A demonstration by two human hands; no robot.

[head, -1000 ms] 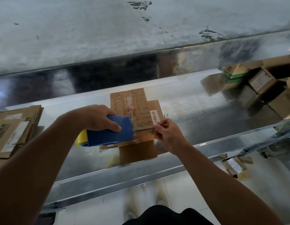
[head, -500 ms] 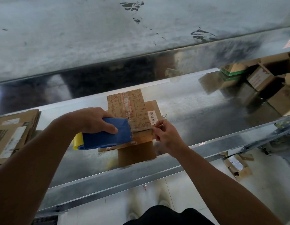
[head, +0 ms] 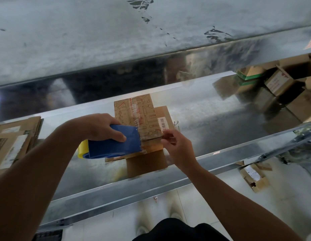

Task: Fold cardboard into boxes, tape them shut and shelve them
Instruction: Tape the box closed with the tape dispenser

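Our left hand (head: 102,129) grips the blue tape dispenser (head: 114,145) against the small box (head: 139,117) on the steel shelf (head: 212,133), likely to run tape over its seam, while our right hand (head: 179,148) pinches the box's right edge to steady it, with flat cardboard (head: 14,140) stacked left and other boxes (head: 281,84) farther right.

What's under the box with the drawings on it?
Plain brown cardboard pokes out beneath the printed box, lying on the shiny metal shelf. The blue tape dispenser, gripped by the left hand, covers its left edge, so what lies there is hidden.
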